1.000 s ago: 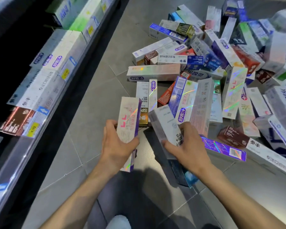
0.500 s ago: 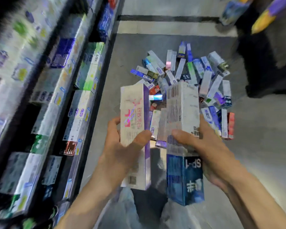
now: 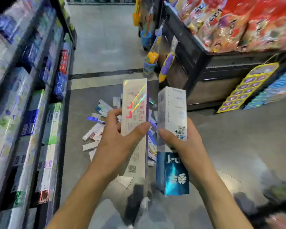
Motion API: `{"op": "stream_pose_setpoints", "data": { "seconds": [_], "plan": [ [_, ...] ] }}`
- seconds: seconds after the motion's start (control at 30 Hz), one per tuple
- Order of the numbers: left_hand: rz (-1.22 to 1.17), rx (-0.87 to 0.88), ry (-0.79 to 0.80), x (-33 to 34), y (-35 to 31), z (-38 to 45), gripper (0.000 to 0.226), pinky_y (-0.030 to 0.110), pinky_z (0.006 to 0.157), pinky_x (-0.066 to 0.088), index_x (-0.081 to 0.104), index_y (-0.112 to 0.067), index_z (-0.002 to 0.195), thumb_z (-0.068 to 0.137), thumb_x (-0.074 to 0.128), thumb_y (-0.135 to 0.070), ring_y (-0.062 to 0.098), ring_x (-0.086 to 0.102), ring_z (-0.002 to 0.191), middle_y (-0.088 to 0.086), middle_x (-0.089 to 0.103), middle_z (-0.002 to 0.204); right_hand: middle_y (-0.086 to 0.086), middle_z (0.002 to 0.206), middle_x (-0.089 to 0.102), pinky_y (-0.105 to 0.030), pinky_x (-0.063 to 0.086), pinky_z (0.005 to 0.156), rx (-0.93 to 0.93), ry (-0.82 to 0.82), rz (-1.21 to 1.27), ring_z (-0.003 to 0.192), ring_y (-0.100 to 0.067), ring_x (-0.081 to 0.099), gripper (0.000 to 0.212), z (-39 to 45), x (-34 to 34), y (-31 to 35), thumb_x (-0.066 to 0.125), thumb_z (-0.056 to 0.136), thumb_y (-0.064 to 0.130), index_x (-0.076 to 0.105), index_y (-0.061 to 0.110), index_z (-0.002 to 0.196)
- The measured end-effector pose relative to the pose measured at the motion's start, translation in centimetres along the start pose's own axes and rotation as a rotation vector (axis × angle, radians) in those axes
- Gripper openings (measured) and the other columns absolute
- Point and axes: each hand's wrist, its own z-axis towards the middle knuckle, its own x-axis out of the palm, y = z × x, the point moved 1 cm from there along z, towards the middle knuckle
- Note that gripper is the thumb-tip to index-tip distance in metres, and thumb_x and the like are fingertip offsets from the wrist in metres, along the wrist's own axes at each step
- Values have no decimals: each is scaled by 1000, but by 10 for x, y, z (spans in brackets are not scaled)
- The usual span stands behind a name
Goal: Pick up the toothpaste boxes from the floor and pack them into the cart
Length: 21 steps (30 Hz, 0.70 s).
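My left hand (image 3: 118, 142) grips a tall white holographic toothpaste box (image 3: 135, 103) with pink marks, held upright at chest height. Beside it, my right hand (image 3: 185, 146) grips a white-and-blue toothpaste box (image 3: 172, 109), also upright, its blue end (image 3: 172, 176) pointing down. The two boxes stand side by side, a narrow gap between them. Behind and below them a pile of several toothpaste boxes (image 3: 97, 128) lies scattered on the grey floor, partly hidden by my hands. No cart is plainly visible.
Shelves stocked with toothpaste boxes (image 3: 28, 113) run along the left. A dark display stand (image 3: 205, 66) with red snack bags (image 3: 246, 22) stands at right, toy items (image 3: 152, 58) hanging off its end. Yellow and blue packs (image 3: 254, 86) lean against it. The grey aisle floor (image 3: 106, 38) stretches ahead.
Both hands have lifted their boxes off the pile and up toward me. My view has risen from the floor to the aisle, so the pile now looks far and small.
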Motion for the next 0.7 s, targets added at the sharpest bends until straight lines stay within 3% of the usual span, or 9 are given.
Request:
{"op": "stream_pose_setpoints", "data": {
  "seconds": [0.07,0.2,0.27,0.37,0.47,0.53,0.63,0.7],
  "plan": [
    [6,25,82,24,-11,-2,67,44,82,58,47,-42,117,66,88,-55,13,75,89,-15,75,100,5,114,74,-26,56,76,-19,-117,-10,100,-13,72,59,-19,-23,10,79,73,28,56,22,127],
    [63,59,304,72,-22,-13,52,27,70,53,45,-40,114,73,77,-46,-3,71,79,-28,71,91,5,114,73,-36,59,87,-9,-400,3,103,-15,71,57,-70,-57,16,79,72,29,57,28,124],
    [92,68,447,98,-22,-20,53,24,68,52,48,-37,113,71,79,-45,-2,70,77,-17,73,89,6,113,73,-40,58,92,-1,-559,10,103,-14,71,56,-100,-67,14,79,71,32,56,29,123],
    [127,72,701,134,-17,-40,47,11,59,49,51,-24,115,79,81,-24,-6,67,70,-8,72,85,5,115,73,-49,56,95,22,-831,45,104,-17,72,58,-153,-70,6,82,73,35,56,29,124],
    [175,61,987,164,-9,-77,46,10,56,49,50,-20,118,82,79,-20,-7,67,70,-18,73,83,10,112,74,-32,56,88,10,-1120,87,102,-9,71,52,-216,-62,-1,82,83,20,56,28,127],
    [228,43,1177,179,0,-111,47,14,58,52,50,-26,117,81,80,-28,-2,70,73,-13,74,89,11,110,74,-26,56,84,27,-1334,119,100,-6,71,51,-267,-50,-6,79,86,15,55,27,129],
    [297,-7,1407,193,14,-159,50,43,79,60,50,-36,115,76,81,-40,14,74,88,-9,73,102,6,112,74,-36,56,89,65,-1570,159,102,-13,72,49,-331,-25,-13,81,85,20,56,30,127],
    [348,-14,1568,199,22,-204,48,54,80,59,50,-37,114,77,82,-41,17,74,87,-10,73,97,8,112,74,-37,56,90,90,-1756,173,102,-12,71,51,-376,-4,-20,84,81,26,57,31,125]
  ]
}}
